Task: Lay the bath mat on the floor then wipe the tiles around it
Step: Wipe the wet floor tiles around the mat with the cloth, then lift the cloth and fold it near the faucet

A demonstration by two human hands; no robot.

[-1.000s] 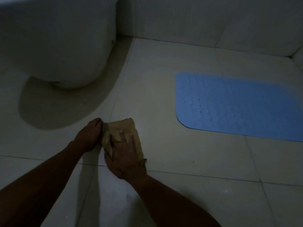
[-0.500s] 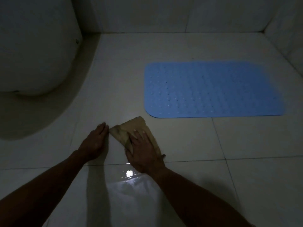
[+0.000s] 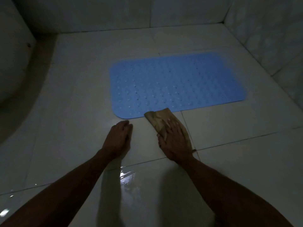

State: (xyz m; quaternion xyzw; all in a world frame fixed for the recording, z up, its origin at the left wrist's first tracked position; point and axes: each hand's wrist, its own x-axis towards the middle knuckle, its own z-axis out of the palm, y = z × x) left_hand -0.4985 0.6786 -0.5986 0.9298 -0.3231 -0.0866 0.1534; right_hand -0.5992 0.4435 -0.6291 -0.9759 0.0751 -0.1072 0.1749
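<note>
The mat lies flat at centre frame, so you're on the wiping step. Your right hand presses the cloth with spread fingers at the mat's lower edge; your left hand rests on the floor, fingers together. Next, sweep along that edge without lifting it.

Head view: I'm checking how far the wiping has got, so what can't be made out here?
- Tile under the cloth: covered by the cloth and the right hand.
- Floor under the mat: hidden by the mat.
- Left hand: its palm and fingertips face down, so contact with the floor is unclear.
- Toilet: cut off by the left edge.
- Dirt or streaks: too dark to tell.
</note>
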